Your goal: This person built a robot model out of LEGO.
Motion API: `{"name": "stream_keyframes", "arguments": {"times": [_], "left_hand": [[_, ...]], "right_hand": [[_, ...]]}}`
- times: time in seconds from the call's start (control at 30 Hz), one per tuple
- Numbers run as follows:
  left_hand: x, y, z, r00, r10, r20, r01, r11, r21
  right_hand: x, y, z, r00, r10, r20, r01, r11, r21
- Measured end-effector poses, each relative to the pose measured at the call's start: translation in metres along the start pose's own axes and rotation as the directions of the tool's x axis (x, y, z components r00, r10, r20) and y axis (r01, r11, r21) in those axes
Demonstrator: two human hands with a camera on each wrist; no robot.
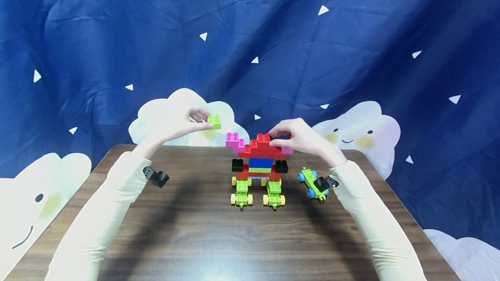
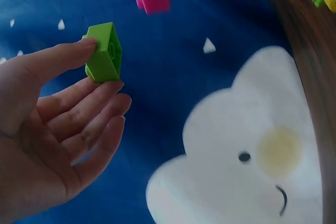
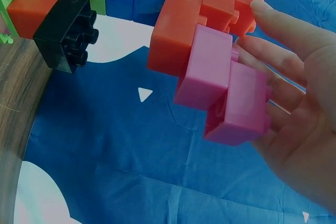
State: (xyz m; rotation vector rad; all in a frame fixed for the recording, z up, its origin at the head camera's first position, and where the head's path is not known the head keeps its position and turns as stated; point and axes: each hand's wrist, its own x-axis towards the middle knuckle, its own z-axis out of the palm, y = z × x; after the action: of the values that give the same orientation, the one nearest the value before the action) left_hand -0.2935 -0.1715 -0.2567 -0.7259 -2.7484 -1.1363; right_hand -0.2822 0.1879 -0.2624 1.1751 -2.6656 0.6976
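Observation:
In the head view my left hand [image 1: 189, 124] is raised left of a built-up block figure. Between thumb and fingertips it pinches a lime-green toy block [image 2: 103, 51], whose hollow underside faces right in the left wrist view. My right hand [image 1: 298, 137] is at the top right of the figure, thumb and fingertips gripping its top red block [image 1: 263, 138]. The pink blocks [image 3: 239, 103] of the figure's right arm lie close under the palm. Blue blocks [image 1: 261, 162] form the middle, black blocks [image 3: 62, 32] stick out at the sides, and wheeled green bases [image 1: 242, 187] carry it.
A separate green wheeled base [image 1: 311, 181] with blue wheels sits on the wooden table [image 1: 195, 229], right of the figure and near my right wrist. Behind the table hangs a blue curtain [image 1: 164, 34] with white clouds and triangles.

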Motion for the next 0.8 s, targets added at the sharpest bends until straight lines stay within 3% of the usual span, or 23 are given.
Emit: {"name": "stream_keyframes", "arguments": {"times": [0.17, 0.33, 0.47, 0.8], "left_hand": [[0.010, 0.021, 0.017, 0.999, 0.038, 0.034, -0.037, 0.999, -0.016], [0.018, 0.038, 0.030, 0.996, 0.088, 0.013, -0.087, 0.995, -0.050], [0.024, 0.048, 0.040, 0.991, 0.131, 0.001, -0.131, 0.991, -0.015], [0.035, 0.069, 0.067, 0.991, 0.123, 0.057, -0.121, 0.992, -0.026]], "right_hand": [[0.000, 0.000, 0.001, 1.000, -0.002, 0.000, 0.002, 1.000, -0.001], [-0.001, 0.000, 0.000, 1.000, 0.007, -0.005, -0.007, 1.000, -0.002], [-0.002, 0.001, -0.002, 1.000, 0.006, -0.010, -0.006, 1.000, -0.013], [-0.005, 0.001, -0.004, 1.000, -0.010, -0.008, 0.010, 1.000, -0.023]]}}
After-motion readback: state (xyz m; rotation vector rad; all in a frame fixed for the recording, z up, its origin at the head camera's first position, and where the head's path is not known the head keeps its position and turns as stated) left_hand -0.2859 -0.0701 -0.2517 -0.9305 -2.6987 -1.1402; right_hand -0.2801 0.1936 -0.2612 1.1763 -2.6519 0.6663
